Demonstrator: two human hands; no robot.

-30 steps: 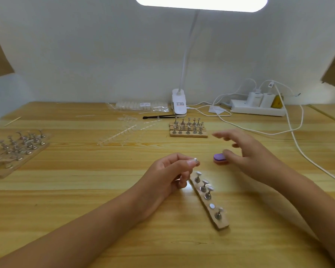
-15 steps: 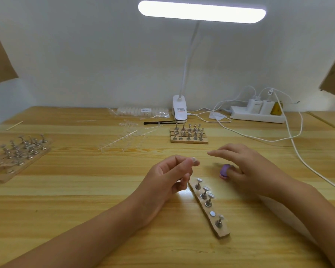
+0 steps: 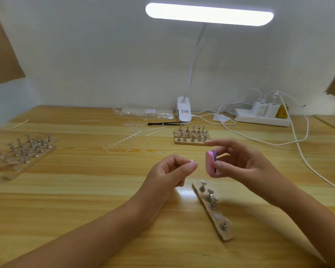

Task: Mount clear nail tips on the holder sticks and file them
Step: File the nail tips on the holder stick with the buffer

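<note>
Your left grip (image 3: pixel 168 173) is pinched shut, thumb and forefinger closed on a small holder stick (image 3: pixel 191 161). Only a pale glint of it shows above the fingertips, and I cannot tell whether a clear tip sits on it. Your right grip (image 3: pixel 246 165) is clamped on the filing block (image 3: pixel 210 164), thumb on its near edge and fingers behind, while the forefinger stretches out loose above it. The block stands on end with its pink face turned to your left fingertips and a purple layer behind. It is just beside the stick, with a narrow gap between them. Both are held up off the desk (image 3: pixel 85 190).

Below your right wrist a wooden strip (image 3: pixel 225 235) lies slantwise on the desk. It carries four upright holder sticks and one bare round disc between the third and the last.

Farther back, three more loaded strips (image 3: pixel 191 141) lie side by side. Clear tip sprues (image 3: pixel 132 140) lie to their left, and a bag of tips (image 3: pixel 145 113) sits by the lamp clamp (image 3: pixel 184 112). At the far left is a tray of holders (image 3: pixel 23 151), and at the back right a power strip (image 3: pixel 263 120).
</note>
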